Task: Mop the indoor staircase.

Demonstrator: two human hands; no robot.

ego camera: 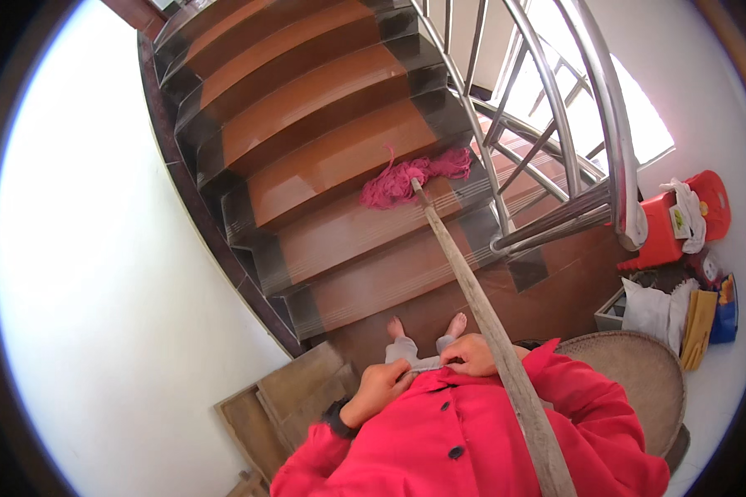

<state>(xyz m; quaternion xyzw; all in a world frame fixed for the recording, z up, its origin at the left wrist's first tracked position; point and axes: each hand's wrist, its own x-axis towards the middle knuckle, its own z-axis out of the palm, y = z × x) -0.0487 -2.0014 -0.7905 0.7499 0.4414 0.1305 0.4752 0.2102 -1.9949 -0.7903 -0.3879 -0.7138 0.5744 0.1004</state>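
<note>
My left hand (380, 384), with a black watch (339, 417) at the wrist, pinches the grey trouser waistband (428, 364). On the other side of the waistband, my right hand (474, 354) grips it near the hem of the red buttoned jacket (441, 428). A string mop stands propped against my body, held by neither hand. Its wooden handle (472, 279) slants past my right wrist and hides part of the forearm. The pink mop head (404, 180) lies on a low stair tread beside the railing.
Brown tiled stairs (323, 136) curve upward ahead, with a stainless steel railing (553, 118) on the right. A round woven tray (628, 379), a red plastic chair (656, 230), white bags (649, 314) and yellow gloves (699, 326) crowd the right wall. Wooden boards (292, 397) lean at left.
</note>
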